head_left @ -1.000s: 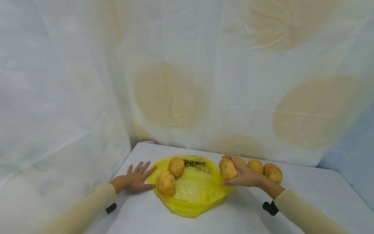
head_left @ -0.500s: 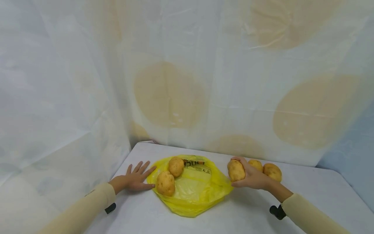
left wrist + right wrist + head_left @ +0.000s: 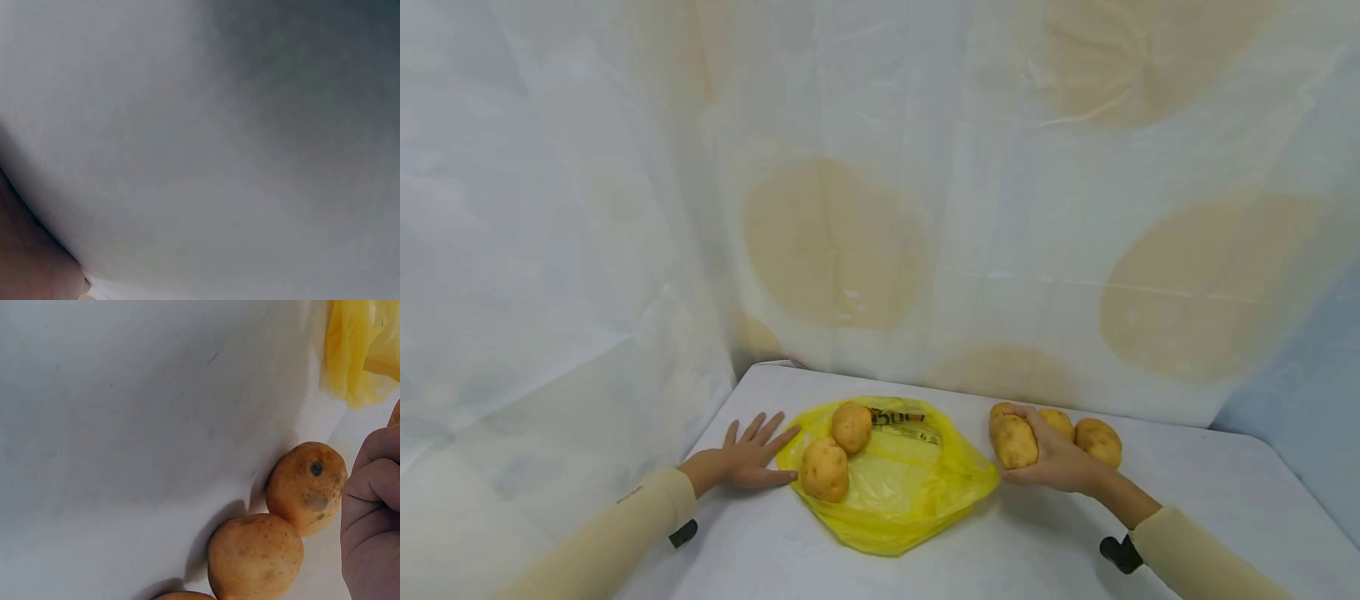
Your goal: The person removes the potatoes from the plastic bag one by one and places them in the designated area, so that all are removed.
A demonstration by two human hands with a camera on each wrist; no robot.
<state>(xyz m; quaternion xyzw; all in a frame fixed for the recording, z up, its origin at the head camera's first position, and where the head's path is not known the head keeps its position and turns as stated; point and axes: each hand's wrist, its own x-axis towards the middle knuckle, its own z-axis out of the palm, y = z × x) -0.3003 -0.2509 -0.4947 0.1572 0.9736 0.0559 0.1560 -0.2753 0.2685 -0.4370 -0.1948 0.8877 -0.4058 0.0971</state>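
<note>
My right hand [image 3: 1056, 458] grips a potato [image 3: 1015, 443] just right of the yellow plastic bag [image 3: 910, 525], fingers over its top and thumb beneath. Another potato [image 3: 1002, 410] peeks out behind the held one. On the table, my left hand [image 3: 748, 458] lies flat with fingers spread, its fingertips at the bag's left edge. Two potatoes, one farther back [image 3: 852, 427] and one nearer [image 3: 825, 469], rest on the left part of the bag. In the right wrist view, my right hand [image 3: 375, 519] shows at the right edge, the held potato mostly cut off.
More potatoes sit in a row at the back right, one behind my right hand [image 3: 1058, 423] and one at the end [image 3: 1098, 442]. A white cloth covers the table [image 3: 1195, 500]. Spotted sheeting [image 3: 1000, 250] hangs close behind the table and along its left side.
My right hand has moved right and slightly nearer, carrying the potato from over the bag's right side to in front of the row. The left hand has stayed put.
</note>
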